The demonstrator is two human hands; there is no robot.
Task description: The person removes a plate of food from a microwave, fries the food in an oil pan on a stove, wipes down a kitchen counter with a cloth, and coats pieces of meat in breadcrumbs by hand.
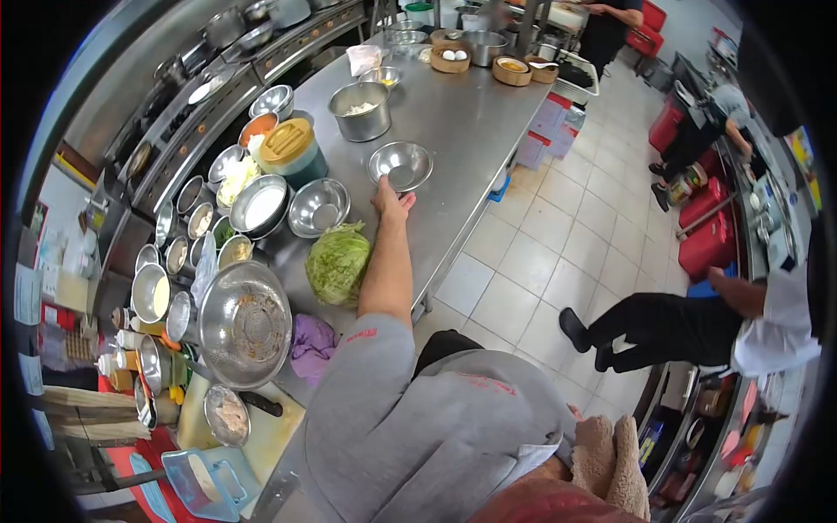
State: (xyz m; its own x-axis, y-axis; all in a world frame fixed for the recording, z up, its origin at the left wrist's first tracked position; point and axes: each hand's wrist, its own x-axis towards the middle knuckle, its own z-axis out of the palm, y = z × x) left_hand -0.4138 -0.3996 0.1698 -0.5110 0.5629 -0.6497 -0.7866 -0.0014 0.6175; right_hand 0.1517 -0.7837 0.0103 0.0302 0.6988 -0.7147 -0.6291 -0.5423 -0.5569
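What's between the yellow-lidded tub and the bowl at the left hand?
Nothing; head view shows bare steel tabletop between the yellow-lidded tub and the bowl at the left hand. The pot sits off that line.

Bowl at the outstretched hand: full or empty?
Empty: the metal bowl sits upright with its bare, shiny inside and bottom showing. The left hand is at its rim.

I see a kitchen: pale, square-tiled floor [514,253] with dark grout lines. Long steel table [453,105], light glinting off its top. Range [296,63] with knobs along one side, steel wall [122,65] behind. Opposite side: red bins [702,248], counter [724,475], open shelves underneath.
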